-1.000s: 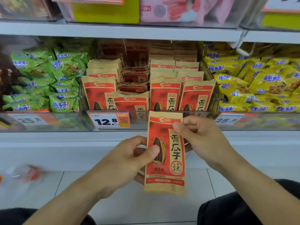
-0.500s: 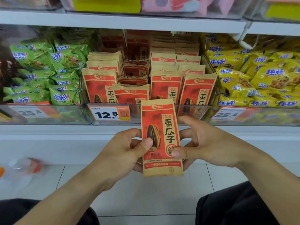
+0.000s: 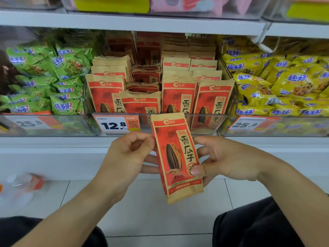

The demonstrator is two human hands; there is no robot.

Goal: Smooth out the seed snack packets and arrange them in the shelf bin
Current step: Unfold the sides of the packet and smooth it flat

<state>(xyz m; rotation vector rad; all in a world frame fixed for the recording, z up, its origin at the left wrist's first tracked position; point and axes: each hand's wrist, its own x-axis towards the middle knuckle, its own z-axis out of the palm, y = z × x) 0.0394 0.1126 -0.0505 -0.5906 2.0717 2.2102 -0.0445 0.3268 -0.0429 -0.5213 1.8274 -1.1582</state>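
Two hands on one packet point(image 3: 176, 157), held upright and a little tilted in front of the shelf point(image 3: 53, 141), below the bin point(image 3: 210, 125). Left hand point(image 3: 128, 157): curled fingers behind the packet's left edge, thumb and forefinger pinched at that edge near the top. Right hand point(image 3: 224, 161): thumb pressed on the lower right of the front face, fingers behind, a firm pinch. Packet clear of the bin, not yet inside, its top corner just overlapping the bin's clear front wall as seen from the head view. Looks fairly flat already, no strong creases visible, lower end slightly bowed.

In the bin: rows of the same packets point(image 3: 179, 97) standing upright, three tidy stacks at front left, centre right and right; one lower packet point(image 3: 140, 102) sunk between them, and behind it a loose pile point(image 3: 146, 79) lying flat and askew. Price tag point(image 3: 115, 124) on the bin's front.

Step in hand, by judgement: smoothing, near its end. Next move likely calls for lifting the packet over the front wall and standing it upright, face forward, in the low gap at front centre left. Needs a steady hold on both edges so the paper stays flat, and care not to knock the neighbouring stacks. Loose pile behind probably still to be straightened afterwards.
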